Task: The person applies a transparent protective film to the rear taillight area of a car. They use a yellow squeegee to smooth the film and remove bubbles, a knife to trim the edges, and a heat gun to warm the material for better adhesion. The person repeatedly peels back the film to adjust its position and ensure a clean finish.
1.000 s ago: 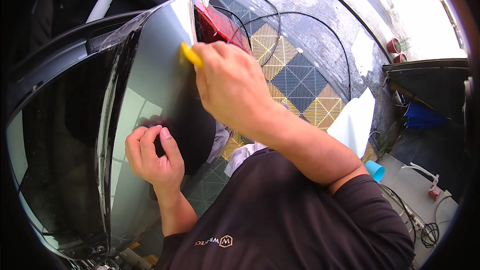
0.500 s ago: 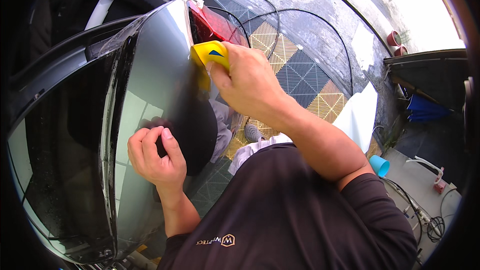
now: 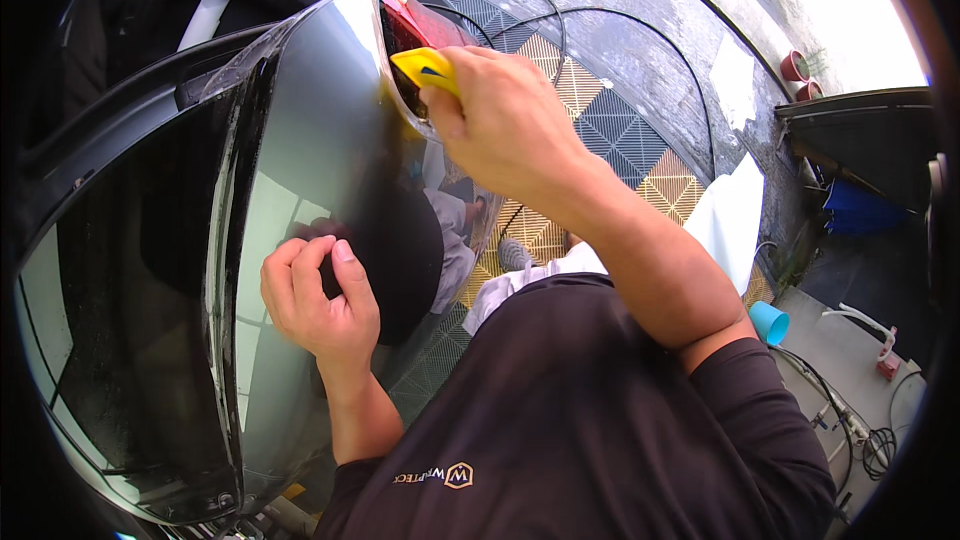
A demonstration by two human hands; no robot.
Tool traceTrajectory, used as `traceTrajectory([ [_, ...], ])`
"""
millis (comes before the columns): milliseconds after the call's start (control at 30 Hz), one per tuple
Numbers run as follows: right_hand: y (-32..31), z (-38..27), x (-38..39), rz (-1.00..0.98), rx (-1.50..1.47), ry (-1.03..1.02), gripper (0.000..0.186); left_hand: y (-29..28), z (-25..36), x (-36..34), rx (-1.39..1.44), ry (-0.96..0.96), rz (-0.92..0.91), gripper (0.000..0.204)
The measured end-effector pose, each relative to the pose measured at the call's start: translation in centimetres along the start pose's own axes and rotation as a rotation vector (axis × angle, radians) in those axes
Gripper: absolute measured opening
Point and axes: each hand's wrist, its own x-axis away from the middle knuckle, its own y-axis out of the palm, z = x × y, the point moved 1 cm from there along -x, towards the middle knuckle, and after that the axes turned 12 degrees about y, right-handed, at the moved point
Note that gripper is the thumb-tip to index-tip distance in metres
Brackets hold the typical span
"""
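My right hand (image 3: pixel 500 125) grips a yellow squeegee (image 3: pixel 428 69), its edge at the dark gap between the red tail light (image 3: pixel 430 20) and the grey car body panel (image 3: pixel 310 90). Clear film shows wrinkled at the panel's upper corner and along this edge. My left hand (image 3: pixel 325 305) is loosely curled, thumb near the fingertips, close against the glossy panel. Nothing shows in its fingers; whether the fingertips press on the panel is hard to see. The panel mirrors my dark shirt.
Left of the panel is dark car glass (image 3: pixel 140 310), with the open car interior beyond. Black hoses (image 3: pixel 700 90) cross the tiled floor (image 3: pixel 625 140). White sheet material (image 3: pixel 730 220), a blue cup (image 3: pixel 769 323) and a dark bench (image 3: pixel 855 105) are at the right.
The squeegee has moved up from the panel's edge beside the tail light to the gap there, and tilted. My left hand stays in nearly the same place.
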Motion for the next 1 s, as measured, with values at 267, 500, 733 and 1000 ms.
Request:
traceTrajectory([
  [267,2.9,-0.2,2.2,0.268,0.013,-0.169,0.019,0.1,0.2,-0.2,0.034,0.008,-0.012,0.008],
  [500,2.1,0.2,3.4,0.185,-0.095,-0.119,0.015,0.2,0.1,-0.2,0.044,-0.022,-0.019,0.009],
  [733,1.1,-0.2,0.6,0.083,-0.116,0.005,0.017,0.1,0.1,-0.3,0.043,-0.018,-0.028,0.009],
  [1000,3.0,0.5,4.6,0.187,-0.166,-0.061,0.021,0.3,0.0,-0.6,0.057,0.029,-0.023,0.006],
])
